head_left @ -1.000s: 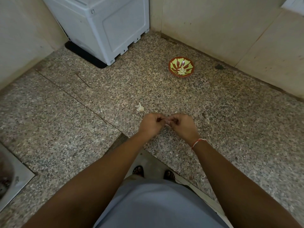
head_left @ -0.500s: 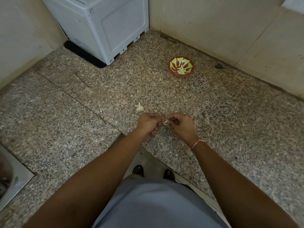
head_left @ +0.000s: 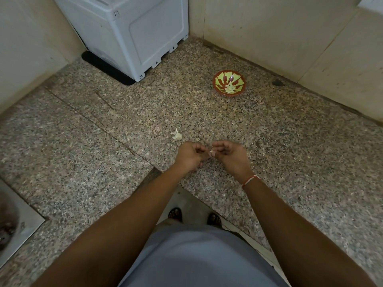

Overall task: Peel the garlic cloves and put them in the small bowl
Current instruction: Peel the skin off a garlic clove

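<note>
Garlic clove point(head_left: 211, 152), a small pale piece, sits between the fingertips of both hands above the near middle of the speckled granite worktop point(head_left: 290, 154). The left hand point(head_left: 190, 155) has its fingers curled in and seems to pinch one end; the right hand point(head_left: 229, 153) is curled too, thumb and forefinger meeting at the clove. Whether skin still clings to it is too small to tell.

Just to the far left of the hands, a bit of garlic point(head_left: 177, 135), apparently unpeeled cloves or husk, lies on the stone. Farther off to the right stands the small bowl point(head_left: 229, 82), red-rimmed with a green and red pattern, holding a few peeled cloves at its bottom.

To do this step well, I judge the left hand should hold the clove firm by its root end while the right thumbnail lifts the papery skin and strips it lengthwise, without crushing the flesh.

A white plastic appliance point(head_left: 132, 32) stands in the far left corner, and a steel sink point(head_left: 22, 230) edges in at near left. No writing or brand can be read anywhere.
</note>
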